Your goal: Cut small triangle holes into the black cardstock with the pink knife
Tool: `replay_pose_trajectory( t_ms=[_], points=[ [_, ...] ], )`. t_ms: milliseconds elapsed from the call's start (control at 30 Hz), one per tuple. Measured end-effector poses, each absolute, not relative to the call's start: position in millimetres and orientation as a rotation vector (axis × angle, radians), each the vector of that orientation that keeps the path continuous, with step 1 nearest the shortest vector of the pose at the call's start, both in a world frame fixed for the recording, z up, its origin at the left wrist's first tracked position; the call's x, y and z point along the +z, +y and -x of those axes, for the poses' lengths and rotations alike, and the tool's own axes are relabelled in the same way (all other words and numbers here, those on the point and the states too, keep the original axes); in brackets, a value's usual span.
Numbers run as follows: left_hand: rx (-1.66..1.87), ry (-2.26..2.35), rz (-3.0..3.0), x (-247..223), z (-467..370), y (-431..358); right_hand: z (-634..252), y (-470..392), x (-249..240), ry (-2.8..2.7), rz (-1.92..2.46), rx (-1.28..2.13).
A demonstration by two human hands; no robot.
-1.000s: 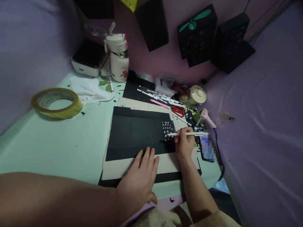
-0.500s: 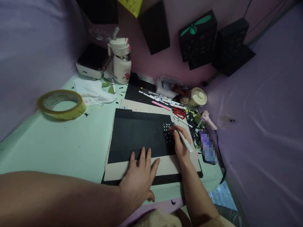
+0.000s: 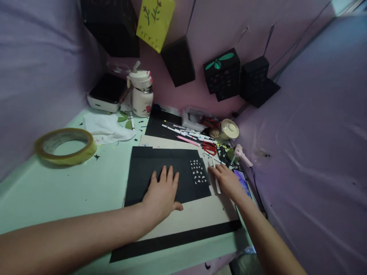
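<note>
Left hand (image 3: pixel 162 193): flat, fingers spread, pressing the black paper (image 3: pixel 160 177) onto the board (image 3: pixel 200 208) on the bench (image 3: pixel 57 183).
Right hand (image 3: pixel 228 181): palm down, fingers loosely together over a white pen (image 3: pixel 215 179) just beside the paper's right edge; whether it grips the pen I cannot tell.
Paper: likely thin, light, limp, easily creased; the cut-outs (image 3: pixel 197 175) look fragile. Best held flat or by an uncut edge.
Change: the left hand has slid up from the board onto the paper; the pen, raised before, now lies flat.
Beyond: scissors (image 3: pixel 210 148), tape (image 3: pixel 65 146), bottle (image 3: pixel 142 95).
</note>
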State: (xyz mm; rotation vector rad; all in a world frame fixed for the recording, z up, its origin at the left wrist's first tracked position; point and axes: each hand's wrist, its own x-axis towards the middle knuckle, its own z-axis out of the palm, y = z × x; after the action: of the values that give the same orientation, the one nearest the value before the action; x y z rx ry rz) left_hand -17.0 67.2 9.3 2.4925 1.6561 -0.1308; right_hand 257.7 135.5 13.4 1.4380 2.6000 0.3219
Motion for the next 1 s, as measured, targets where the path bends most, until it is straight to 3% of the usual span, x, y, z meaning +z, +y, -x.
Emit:
replay_pose_trajectory(
  t_ms=[333,500,767,1000],
  points=[
    [-0.218,1.651,-2.446,14.6,12.4,54.8,-251.4,163.8,37.2,2.746,-1.550,0.396],
    [-0.213,1.669,-2.466,15.1,12.3,51.4,-228.5,212.3,50.7,2.868,-1.604,0.278],
    [-0.247,1.621,-2.503,9.3,11.8,46.4,-154.0,271.2,20.6,2.881,-1.328,0.171],
    [-0.257,1.605,-2.525,6.8,11.0,43.9,-131.8,271.8,8.0,2.901,-1.514,0.184]
  ],
)
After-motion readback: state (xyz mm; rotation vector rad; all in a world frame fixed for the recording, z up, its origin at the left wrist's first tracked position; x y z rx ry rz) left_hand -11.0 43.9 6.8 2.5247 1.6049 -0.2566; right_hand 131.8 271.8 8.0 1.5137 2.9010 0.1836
